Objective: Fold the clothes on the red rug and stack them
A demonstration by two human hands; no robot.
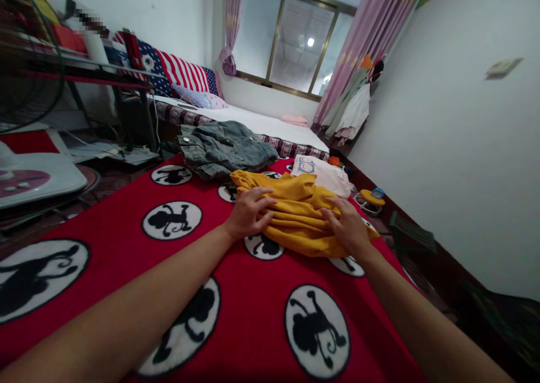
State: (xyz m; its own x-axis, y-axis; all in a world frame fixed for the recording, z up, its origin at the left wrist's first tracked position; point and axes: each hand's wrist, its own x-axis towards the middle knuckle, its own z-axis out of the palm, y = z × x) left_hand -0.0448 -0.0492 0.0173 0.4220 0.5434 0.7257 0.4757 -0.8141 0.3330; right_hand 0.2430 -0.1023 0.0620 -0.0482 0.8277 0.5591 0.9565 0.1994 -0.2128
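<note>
A yellow garment [295, 211] lies bunched in folds on a red blanket [248, 304] printed with black monkeys in white circles. My left hand [252, 211] grips its left side, fingers bent over the cloth. On the right side my right hand [346, 225] holds the fabric with curled fingers. The garment's exact kind cannot be made out. Just beyond it, to the left, a crumpled denim garment [230, 147] rests on the blanket. A folded pale pink garment [323, 176] with a blue print sits behind the yellow one on the right.
A second bed [261, 125] with a white sheet stands under the window. At left are a fan [29, 57], a cluttered desk [126, 76] and a white-topped stool [37, 175]. Along the right wall are a small yellow stool [372, 197] and a dark folding stool [411, 232].
</note>
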